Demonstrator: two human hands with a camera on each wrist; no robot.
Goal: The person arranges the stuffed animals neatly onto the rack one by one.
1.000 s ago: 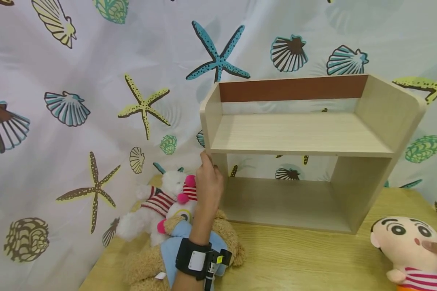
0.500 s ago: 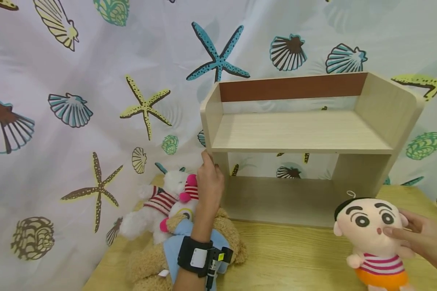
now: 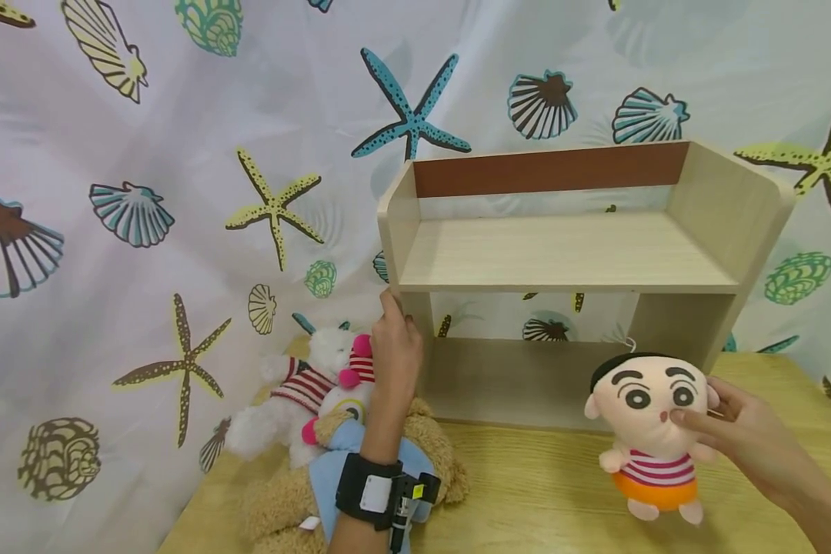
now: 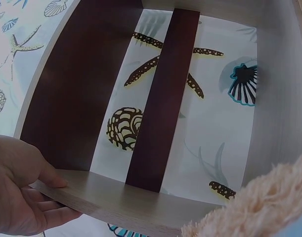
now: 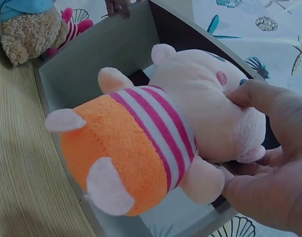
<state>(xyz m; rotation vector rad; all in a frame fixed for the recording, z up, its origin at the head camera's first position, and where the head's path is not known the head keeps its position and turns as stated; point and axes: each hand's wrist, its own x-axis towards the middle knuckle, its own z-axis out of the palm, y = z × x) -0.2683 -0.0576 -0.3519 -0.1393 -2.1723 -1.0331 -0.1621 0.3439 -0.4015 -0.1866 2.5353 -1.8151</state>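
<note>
My right hand pinches a plush doll by the side of its head, thumb on its cheek. The doll has black hair, a pink-and-white striped top and orange shorts; it hangs upright before the right part of a small wooden shelf. In the right wrist view the plush doll shows its feet toward the camera. My left hand grips the shelf's left side panel near the middle board. In the left wrist view the left hand has its thumb on the panel's inside and fingers curled beneath its edge.
A brown teddy bear in blue lies under my left forearm. Behind it are a white plush toy in a striped sweater and another with pink pompoms. The shelf stands on a wooden table before a seashell-print curtain.
My right hand has come in from the right edge, carrying the plush doll leftward in front of the shelf. The left hand keeps its grip on the side panel.
</note>
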